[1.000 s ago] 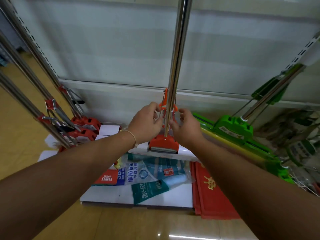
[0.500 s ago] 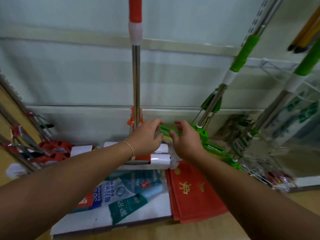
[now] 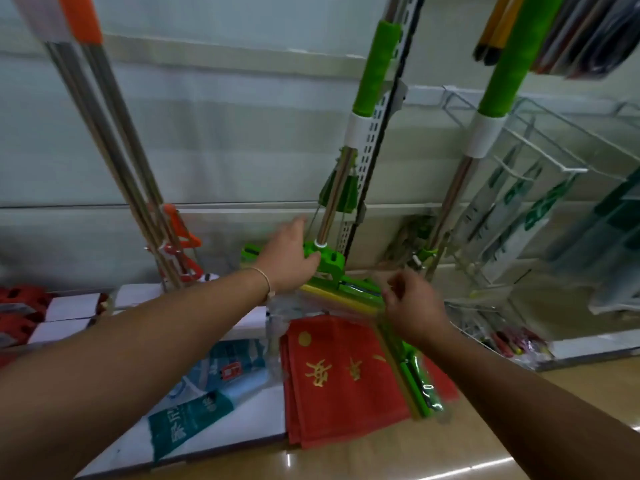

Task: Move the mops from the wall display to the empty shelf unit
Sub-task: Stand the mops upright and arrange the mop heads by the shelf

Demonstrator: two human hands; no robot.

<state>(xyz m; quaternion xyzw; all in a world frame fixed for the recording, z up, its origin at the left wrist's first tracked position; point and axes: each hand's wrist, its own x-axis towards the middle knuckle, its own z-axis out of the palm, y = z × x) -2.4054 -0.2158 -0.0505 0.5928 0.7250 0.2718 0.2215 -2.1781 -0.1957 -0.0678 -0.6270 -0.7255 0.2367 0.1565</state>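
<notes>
Left grip (image 3: pixel 289 252) stretched far forward, flat and outstretched; right grip (image 3: pixel 412 304) nearer and lower, curled, blurred

centre mop (image 3: pixel 325 259): green head, yellow sponge | upper-left mop grip (image 3: pixel 81 20): orange | lower-centre mat (image 3: pixel 346 393): red, gold characters | lower-left pack (image 3: pixel 188 415): teal, white lettering

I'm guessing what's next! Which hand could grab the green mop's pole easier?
Probably left. The left hand is at the green base right beside the pole; the right hand sits lower, near the yellow sponge.
</notes>
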